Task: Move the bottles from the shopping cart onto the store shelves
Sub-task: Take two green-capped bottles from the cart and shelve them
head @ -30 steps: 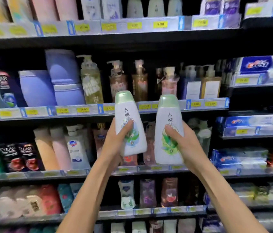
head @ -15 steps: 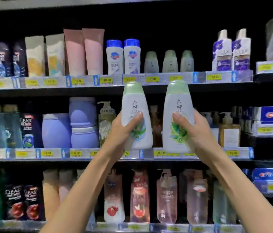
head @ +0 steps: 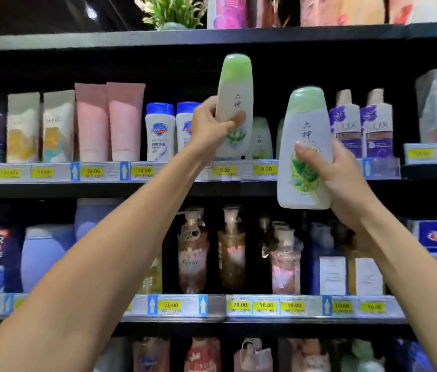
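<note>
Gripping 1 bottle (head: pixel 235 103) at the upper shelf (head: pixel 50 183), the left hand (head: pixel 212 124) curls around it beside matching stock (head: pixel 261 140). The right hand (head: pixel 343 178) clasps a second bottle (head: pixel 303 146), lower, before the shelf edge. Neither is placed yet; the cart is not visible.

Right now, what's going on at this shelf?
A person is stocking green-capped white bottles. The left hand grips one bottle raised at the upper shelf, in front of matching bottles standing there. The right hand grips a second bottle, held lower, in front of the shelf edge. Neither is set down yet.
</note>
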Motion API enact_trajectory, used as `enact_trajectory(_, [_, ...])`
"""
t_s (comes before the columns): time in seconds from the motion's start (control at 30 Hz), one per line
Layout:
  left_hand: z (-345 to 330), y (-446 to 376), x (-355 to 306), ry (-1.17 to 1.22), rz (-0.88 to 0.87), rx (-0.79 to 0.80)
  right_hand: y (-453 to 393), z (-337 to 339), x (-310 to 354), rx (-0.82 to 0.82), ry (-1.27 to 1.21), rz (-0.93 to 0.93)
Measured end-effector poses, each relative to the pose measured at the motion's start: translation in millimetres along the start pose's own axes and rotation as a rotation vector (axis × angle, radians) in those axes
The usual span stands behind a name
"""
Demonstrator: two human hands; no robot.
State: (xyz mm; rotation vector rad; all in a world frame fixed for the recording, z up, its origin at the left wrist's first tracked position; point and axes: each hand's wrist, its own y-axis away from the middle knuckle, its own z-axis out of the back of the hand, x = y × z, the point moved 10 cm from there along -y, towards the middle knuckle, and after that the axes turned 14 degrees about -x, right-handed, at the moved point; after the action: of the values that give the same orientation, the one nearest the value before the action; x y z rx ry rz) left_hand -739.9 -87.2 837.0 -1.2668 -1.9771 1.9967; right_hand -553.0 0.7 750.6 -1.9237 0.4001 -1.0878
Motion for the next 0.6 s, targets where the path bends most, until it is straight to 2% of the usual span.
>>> enact_trajectory(0.17, [-24, -9, 33, -0.204, -0.012, 0.002, -10, 17, -11, 0.007, 0.012, -0.009])
enact_trajectory(0.4, [-32, -4, 51, -0.448, 0.128, 0.375, -16, 20, -27, 0.011, 0.001, -0.041])
enact_trajectory(0.5, [-24, -4, 45, -0.563, 0.12, 0.437, -15, 13, -29, 0.02, -0.023, -0.045])
enact_trajectory(0.6, [-20, -2, 37, -0.612, 0.111, 0.429, -13, 6, -26, 0.031, -0.029, -0.04])
